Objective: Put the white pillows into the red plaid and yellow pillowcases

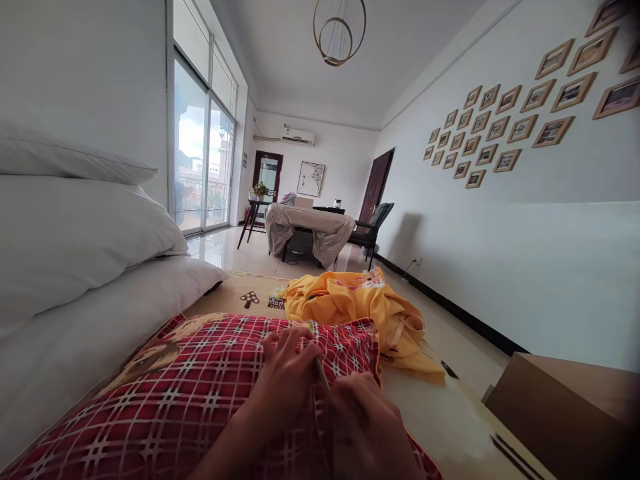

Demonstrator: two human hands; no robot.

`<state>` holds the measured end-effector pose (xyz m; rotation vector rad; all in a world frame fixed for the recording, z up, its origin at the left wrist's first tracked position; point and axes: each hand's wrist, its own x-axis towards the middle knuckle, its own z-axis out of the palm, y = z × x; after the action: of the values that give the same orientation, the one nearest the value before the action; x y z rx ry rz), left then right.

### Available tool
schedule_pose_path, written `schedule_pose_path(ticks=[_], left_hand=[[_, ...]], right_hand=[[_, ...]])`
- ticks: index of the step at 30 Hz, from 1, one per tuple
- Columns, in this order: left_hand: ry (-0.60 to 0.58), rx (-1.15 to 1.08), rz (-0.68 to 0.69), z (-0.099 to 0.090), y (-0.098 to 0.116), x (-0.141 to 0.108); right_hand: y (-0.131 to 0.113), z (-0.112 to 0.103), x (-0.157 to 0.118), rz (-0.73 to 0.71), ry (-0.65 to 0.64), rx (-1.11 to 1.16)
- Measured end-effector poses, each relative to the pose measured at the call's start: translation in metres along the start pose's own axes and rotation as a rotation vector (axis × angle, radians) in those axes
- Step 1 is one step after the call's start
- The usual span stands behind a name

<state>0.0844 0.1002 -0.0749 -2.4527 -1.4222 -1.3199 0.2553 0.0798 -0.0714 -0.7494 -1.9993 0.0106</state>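
Pillows [85,247] lay stacked to the left of the cushion [200,373], and a box [555,407] stood to the right. A cloth [345,307] lay just behind the cushion. Farther back, a chair [371,230] stood right of the table [310,219].

The left hand [290,363] is bare, with thin fingers [288,340] and a bare lower arm [235,433]. The right hand [367,410] is bare too, but looks blurry.

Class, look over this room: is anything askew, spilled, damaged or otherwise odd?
The yellow cloth lies crumpled in a heap just beyond the red checked cover, untidy next to the stacked white pillows. Farther off, a grey sheet hangs in uneven bunches. No spill or damage shows.
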Motion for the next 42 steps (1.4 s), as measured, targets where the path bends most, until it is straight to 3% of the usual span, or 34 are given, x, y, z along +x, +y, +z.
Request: schedule_pose_path(ticks=[8, 12, 19, 22, 26, 33, 42], left_hand=[[0.083, 0.014, -0.142, -0.001, -0.015, 0.009], [0.077, -0.008, -0.147, 0.001, -0.015, 0.008], [0.126, -0.139, -0.023, -0.015, 0.013, -0.001], [0.06, -0.18, -0.083, -0.021, 0.03, -0.008], [-0.069, -0.068, -0.108, -0.017, 0.042, -0.016], [-0.249, 0.055, -0.197, -0.006, 0.045, -0.014], [-0.437, 0.09, -0.233, -0.014, 0.047, -0.013]], right_hand=[[0.004, 0.004, -0.004, -0.005, -0.025, 0.012], [0.003, 0.002, -0.001, 0.015, -0.05, 0.005], [0.001, -0.004, 0.005, 0.023, 0.044, 0.041], [0.002, -0.004, 0.005, 0.043, 0.1, 0.043], [0.004, -0.001, 0.002, 0.077, 0.095, 0.038], [0.007, 0.002, 0.001, 0.095, 0.129, 0.02], [0.008, 0.003, 0.0, 0.087, 0.139, -0.001]])
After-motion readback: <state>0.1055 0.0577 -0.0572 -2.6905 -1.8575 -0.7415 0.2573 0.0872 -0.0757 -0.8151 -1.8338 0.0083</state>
